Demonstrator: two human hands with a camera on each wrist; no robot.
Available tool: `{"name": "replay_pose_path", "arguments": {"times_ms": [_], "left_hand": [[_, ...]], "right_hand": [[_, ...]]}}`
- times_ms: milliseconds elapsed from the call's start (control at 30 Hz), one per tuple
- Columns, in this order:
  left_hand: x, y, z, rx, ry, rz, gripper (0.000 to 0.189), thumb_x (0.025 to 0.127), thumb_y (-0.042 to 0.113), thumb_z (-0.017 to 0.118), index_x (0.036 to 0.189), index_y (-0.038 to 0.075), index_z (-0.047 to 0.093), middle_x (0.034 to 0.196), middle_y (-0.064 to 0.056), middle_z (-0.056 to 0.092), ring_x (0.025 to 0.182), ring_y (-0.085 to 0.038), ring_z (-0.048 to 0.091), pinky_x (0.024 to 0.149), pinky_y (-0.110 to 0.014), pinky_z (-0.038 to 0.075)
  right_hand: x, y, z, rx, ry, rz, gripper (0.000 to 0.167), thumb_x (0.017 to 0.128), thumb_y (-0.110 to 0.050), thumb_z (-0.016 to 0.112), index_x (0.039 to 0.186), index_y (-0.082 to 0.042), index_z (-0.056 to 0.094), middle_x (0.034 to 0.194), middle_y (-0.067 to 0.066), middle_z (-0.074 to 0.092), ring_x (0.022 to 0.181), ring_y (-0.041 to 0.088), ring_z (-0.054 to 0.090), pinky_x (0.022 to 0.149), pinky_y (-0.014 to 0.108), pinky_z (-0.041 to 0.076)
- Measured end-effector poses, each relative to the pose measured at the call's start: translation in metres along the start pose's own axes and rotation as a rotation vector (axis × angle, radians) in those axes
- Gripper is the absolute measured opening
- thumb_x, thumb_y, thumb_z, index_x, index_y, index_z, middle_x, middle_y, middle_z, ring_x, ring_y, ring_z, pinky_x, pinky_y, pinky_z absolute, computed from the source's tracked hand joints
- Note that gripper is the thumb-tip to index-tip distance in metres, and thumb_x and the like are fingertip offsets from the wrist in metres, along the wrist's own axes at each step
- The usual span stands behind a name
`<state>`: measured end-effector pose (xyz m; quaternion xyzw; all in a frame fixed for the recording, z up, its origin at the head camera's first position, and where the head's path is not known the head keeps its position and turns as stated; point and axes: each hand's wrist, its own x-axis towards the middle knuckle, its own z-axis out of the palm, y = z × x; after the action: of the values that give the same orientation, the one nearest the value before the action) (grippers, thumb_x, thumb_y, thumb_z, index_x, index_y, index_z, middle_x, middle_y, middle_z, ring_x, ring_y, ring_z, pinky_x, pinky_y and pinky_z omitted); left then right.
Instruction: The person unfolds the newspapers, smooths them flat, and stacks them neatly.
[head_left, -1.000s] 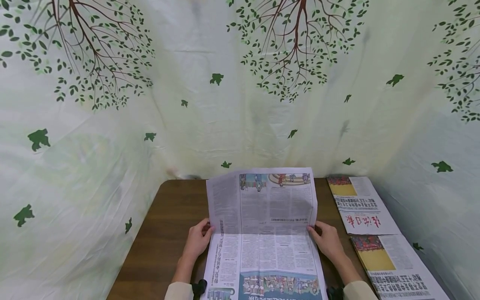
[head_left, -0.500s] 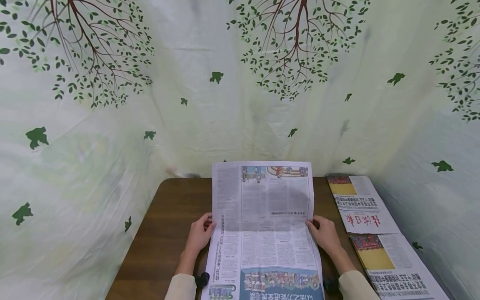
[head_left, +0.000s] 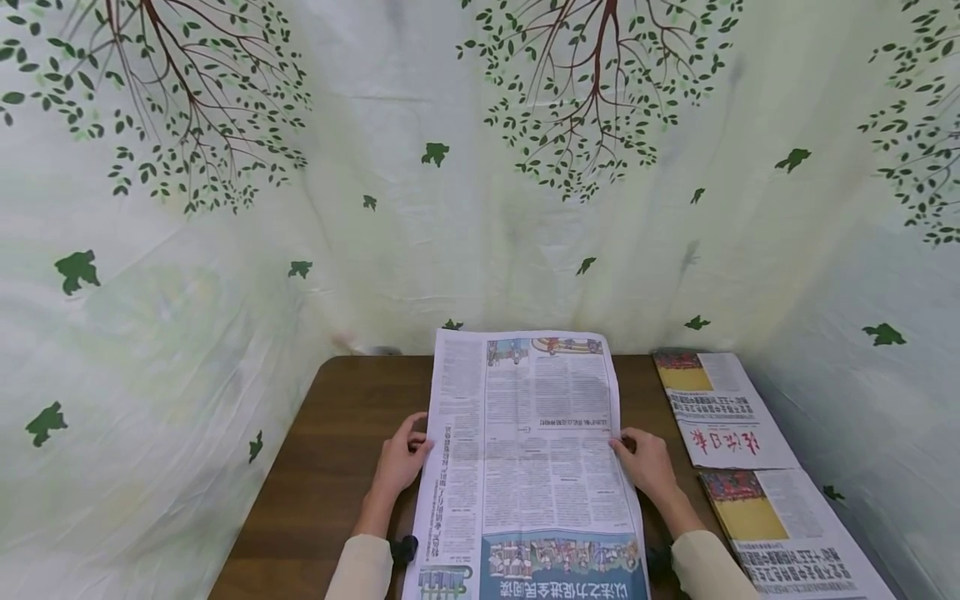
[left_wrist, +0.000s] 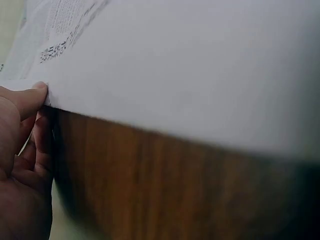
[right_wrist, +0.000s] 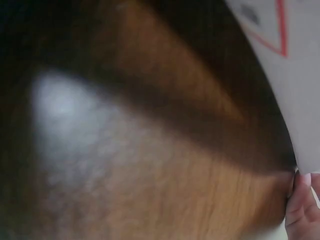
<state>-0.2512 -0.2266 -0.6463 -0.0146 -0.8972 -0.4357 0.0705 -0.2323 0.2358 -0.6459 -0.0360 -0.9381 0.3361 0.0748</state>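
Note:
An unfolded newspaper sheet [head_left: 540,467] stretches between my two hands above the brown table, its far end reaching past the table's back edge in the head view. My left hand [head_left: 399,458] pinches the left edge about halfway along. In the left wrist view the thumb [left_wrist: 35,97] of that hand lies on top of the paper, with fingers curled below. On the opposite edge, my right hand [head_left: 647,463] pinches the paper between thumb and fingers. The right wrist view shows those fingertips [right_wrist: 301,181] at the paper's edge.
Two folded newspapers lie along the table's right side, one farther back [head_left: 731,417] and one nearer [head_left: 795,533]. The dark wooden table [head_left: 337,433] shows on the left. A pale curtain [head_left: 525,250] printed with trees and leaves hangs behind and at both sides.
The far half of the newspaper has straightened and brightened, and its top edge looks narrower. Both hands have shifted slightly away from the body, still pinching the edges.

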Motion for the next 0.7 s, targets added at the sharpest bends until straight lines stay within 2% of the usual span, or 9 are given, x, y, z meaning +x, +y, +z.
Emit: {"name": "replay_pose_path", "arguments": {"times_ms": [167,300,533,700], "left_hand": [[0.0014,0.0006,-0.0045,0.01,-0.028,-0.011,0.057,0.095,0.013,0.075,0.146,0.027,0.055,0.105,0.0,0.08,0.093,-0.014,0.072,0.081,-0.031,0.056],[0.0011,0.002,-0.0056,0.01,-0.041,-0.025,0.048,0.096,0.014,0.074,0.14,0.026,0.061,0.107,-0.001,0.078,0.094,-0.014,0.071,0.081,-0.031,0.055],[-0.0021,0.0023,-0.0046,0.043,-0.039,-0.021,0.028,0.096,0.012,0.073,0.123,0.019,0.074,0.109,-0.003,0.072,0.091,-0.015,0.064,0.078,-0.03,0.052],[-0.0053,0.0051,-0.0067,0.07,-0.05,0.011,0.027,0.096,0.009,0.072,0.123,0.013,0.075,0.115,-0.007,0.07,0.091,-0.017,0.062,0.078,-0.031,0.051]], "right_hand": [[0.0021,-0.0019,0.0002,0.005,-0.004,0.021,0.023,0.096,-0.024,0.073,0.108,-0.004,0.075,0.095,0.01,0.073,0.076,0.02,0.058,0.069,0.033,0.046],[0.002,-0.0031,-0.0009,0.014,-0.012,0.03,0.023,0.097,-0.024,0.073,0.107,-0.003,0.075,0.093,0.009,0.072,0.076,0.019,0.057,0.068,0.033,0.046],[0.0,-0.0046,-0.0028,0.04,-0.003,0.057,0.022,0.095,-0.023,0.074,0.102,-0.003,0.075,0.085,0.007,0.069,0.072,0.017,0.057,0.065,0.029,0.045],[0.0013,-0.0054,-0.0036,0.043,-0.015,0.086,0.024,0.093,-0.023,0.075,0.103,-0.001,0.075,0.083,0.007,0.068,0.071,0.018,0.057,0.064,0.03,0.045]]}}
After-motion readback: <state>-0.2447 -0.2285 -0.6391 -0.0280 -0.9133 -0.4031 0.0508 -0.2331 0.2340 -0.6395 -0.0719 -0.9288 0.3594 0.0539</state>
